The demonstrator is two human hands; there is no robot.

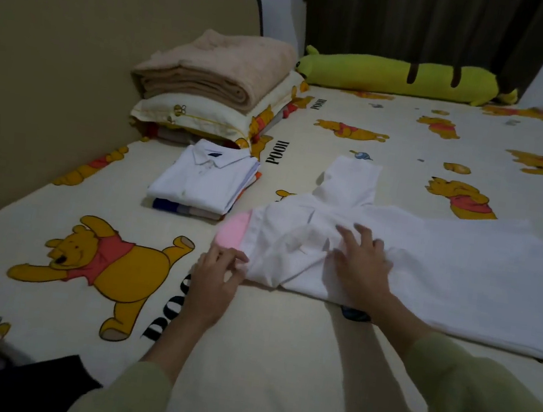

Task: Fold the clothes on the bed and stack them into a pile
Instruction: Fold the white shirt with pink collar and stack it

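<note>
Garment in hand: one white shirt (429,257) lies spread across the bed (277,362), collar end toward the left, one sleeve turned up toward the far side; it sits just right of the finished pile.
Left hand: the left hand (215,278) pinches the shirt's edge beside a pink part (232,230) of the garment, thumb and fingers closed on the cloth, probably to hold that end taut.
Right hand: the right hand (362,263) lies flat on the shirt with fingers spread and straight, gripping nothing; it seems to pin the chest so the fabric does not slide while the edge is drawn.
Pile: one stack of folded clothes (204,179) rests near the headboard end, a white collared shirt on top, blue and orange layers showing beneath; the number of pieces in it cannot be told.
Bedding: one folded beige blanket (219,67) sits on pillows (206,114) behind the pile, likely parked there to leave room.
Toy: one long green plush bolster (401,76) lies along the far edge, well apart from the work.
Progress: judging by the pile, most folding looks done; this shirt is not yet folded.
</note>
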